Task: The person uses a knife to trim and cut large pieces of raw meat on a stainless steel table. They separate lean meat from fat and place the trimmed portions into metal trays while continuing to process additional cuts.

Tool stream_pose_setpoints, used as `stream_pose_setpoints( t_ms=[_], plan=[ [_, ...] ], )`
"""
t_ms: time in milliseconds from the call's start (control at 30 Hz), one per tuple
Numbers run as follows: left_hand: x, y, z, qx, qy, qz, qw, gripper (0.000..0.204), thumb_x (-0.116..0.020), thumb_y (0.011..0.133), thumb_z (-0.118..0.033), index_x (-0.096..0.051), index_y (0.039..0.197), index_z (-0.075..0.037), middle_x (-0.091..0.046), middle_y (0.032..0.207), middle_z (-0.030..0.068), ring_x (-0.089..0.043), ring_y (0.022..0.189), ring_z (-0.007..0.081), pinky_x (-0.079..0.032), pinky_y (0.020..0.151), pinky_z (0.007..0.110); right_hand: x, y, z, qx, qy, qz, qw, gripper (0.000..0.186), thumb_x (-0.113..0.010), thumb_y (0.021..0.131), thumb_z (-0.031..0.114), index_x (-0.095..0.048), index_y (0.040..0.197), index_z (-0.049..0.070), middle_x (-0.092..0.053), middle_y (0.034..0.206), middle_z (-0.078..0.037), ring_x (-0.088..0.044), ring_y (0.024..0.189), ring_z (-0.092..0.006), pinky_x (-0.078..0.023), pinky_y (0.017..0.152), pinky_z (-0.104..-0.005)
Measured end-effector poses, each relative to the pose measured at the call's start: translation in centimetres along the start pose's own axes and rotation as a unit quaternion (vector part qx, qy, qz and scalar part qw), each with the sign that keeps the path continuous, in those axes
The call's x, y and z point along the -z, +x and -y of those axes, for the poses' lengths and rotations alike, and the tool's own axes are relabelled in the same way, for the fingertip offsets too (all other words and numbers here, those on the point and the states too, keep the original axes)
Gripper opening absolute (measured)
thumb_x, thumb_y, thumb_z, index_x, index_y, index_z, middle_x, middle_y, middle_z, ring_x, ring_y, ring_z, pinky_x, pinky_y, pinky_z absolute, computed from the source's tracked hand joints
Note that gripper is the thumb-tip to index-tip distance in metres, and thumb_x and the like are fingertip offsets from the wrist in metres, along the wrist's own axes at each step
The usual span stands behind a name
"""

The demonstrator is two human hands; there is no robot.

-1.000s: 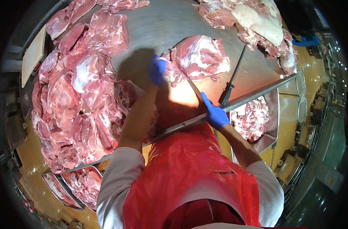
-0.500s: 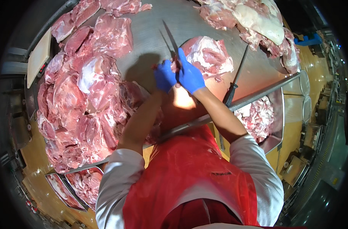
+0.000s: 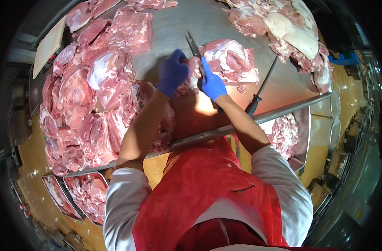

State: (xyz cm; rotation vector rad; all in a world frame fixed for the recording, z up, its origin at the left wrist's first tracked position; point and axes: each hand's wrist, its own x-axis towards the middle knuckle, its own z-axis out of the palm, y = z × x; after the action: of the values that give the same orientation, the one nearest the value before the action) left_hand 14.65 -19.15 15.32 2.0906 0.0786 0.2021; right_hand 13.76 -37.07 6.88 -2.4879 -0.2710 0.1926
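Head view: since the earlier frame, the left hand has drawn apart from the right hand. Central on the bench lies the meat piece, its pale flap between both hands. Left fingers curl against that flap; whether they grip it, I cannot tell. Right fingers are wrapped around a knife, its blade pointing away beside the meat piece. Right of the meat piece rests a sharpening steel; left of it spreads a meat pile.
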Motion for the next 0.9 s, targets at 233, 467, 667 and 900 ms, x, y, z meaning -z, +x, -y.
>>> stream_pose_setpoints(
  t_ms=[233,467,667,900],
  plan=[
    [5.5,2.4,-4.0,-0.006,-0.034,0.013,0.999,0.022,-0.062,0.086,-0.025,-0.057,0.079,-0.005,-0.063,0.062,0.0089,-0.061,0.058,0.0170,-0.047,0.055,0.032,3.2,-2.4,-4.5,0.069,0.089,0.009,0.994,0.071,-0.047,0.093,0.012,-0.021,0.158,0.024,-0.067,0.093,-0.028,-0.064,0.074,-0.0399,-0.052,0.075,-0.0468],
    [-5.0,0.0,3.2,-0.126,0.379,0.024,0.916,0.037,-0.073,0.076,-0.037,-0.066,0.098,-0.007,-0.067,0.099,0.0206,-0.065,0.098,0.0364,-0.052,0.083,0.049,10.2,-2.0,-1.4,0.040,0.188,-0.025,0.981,0.068,-0.044,0.094,0.012,-0.018,0.157,0.012,-0.058,0.118,-0.030,-0.063,0.100,-0.0422,-0.048,0.086,-0.0479],
    [-11.3,0.0,8.8,-0.082,0.195,-0.009,0.977,0.022,-0.069,0.080,-0.025,-0.063,0.091,-0.007,-0.064,0.089,0.0196,-0.063,0.084,0.0380,-0.051,0.076,0.046,7.2,-4.2,-3.6,0.080,0.211,-0.014,0.974,0.069,-0.047,0.094,0.007,-0.019,0.157,0.011,-0.051,0.134,-0.030,-0.057,0.120,-0.0383,-0.046,0.096,-0.0418],
    [-7.1,0.3,11.7,0.037,0.045,-0.013,0.998,0.016,-0.066,0.079,-0.015,-0.052,0.076,-0.007,-0.056,0.064,0.0148,-0.054,0.057,0.0299,-0.045,0.056,0.040,1.0,-5.0,-4.9,0.206,-0.031,-0.001,0.978,0.060,-0.043,0.094,0.011,-0.031,0.153,0.007,-0.064,0.118,-0.025,-0.063,0.102,-0.0440,-0.026,0.113,-0.0474]
  ],
)
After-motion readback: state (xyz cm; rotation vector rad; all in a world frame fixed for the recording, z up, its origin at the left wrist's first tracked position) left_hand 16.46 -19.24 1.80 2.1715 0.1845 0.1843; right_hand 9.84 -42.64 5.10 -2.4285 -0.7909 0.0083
